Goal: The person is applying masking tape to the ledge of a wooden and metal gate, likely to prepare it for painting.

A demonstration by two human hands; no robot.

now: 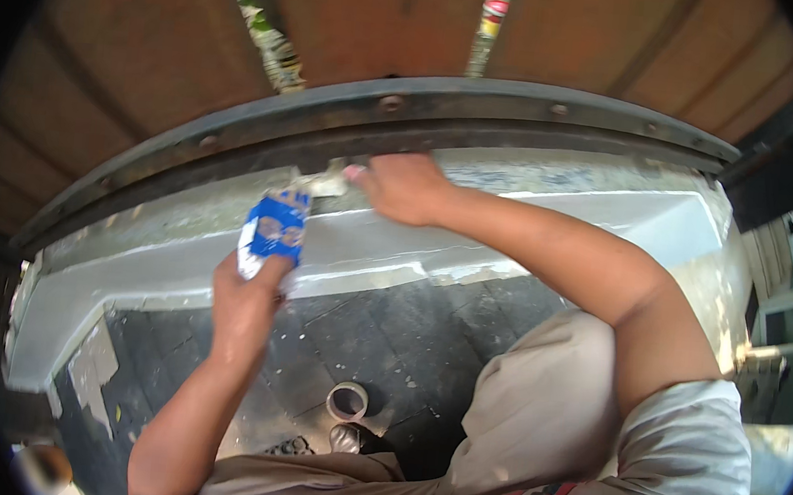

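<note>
My left hand (246, 296) grips a blue-and-white container (277, 228) from below and holds it up in front of the painted ledge (350, 239). The container's top end is ragged and blurred. Over the back of the ledge, my right hand (406, 187) is closed, its fingers pointing left. A pale, whitish piece (328, 183) sticks out from its fingertips toward the container's top; blur hides what kind of thing it is. The ledge is light grey to white along its front, with a rougher, unpainted-looking strip (517, 168) behind.
A dark metal rail (390, 103) with bolts runs behind the ledge, below brown panels (388, 20). On the dark tiled floor (343, 323) stands a roll of tape (347, 402), close to my foot. My bent knee (545, 383) rises at the right.
</note>
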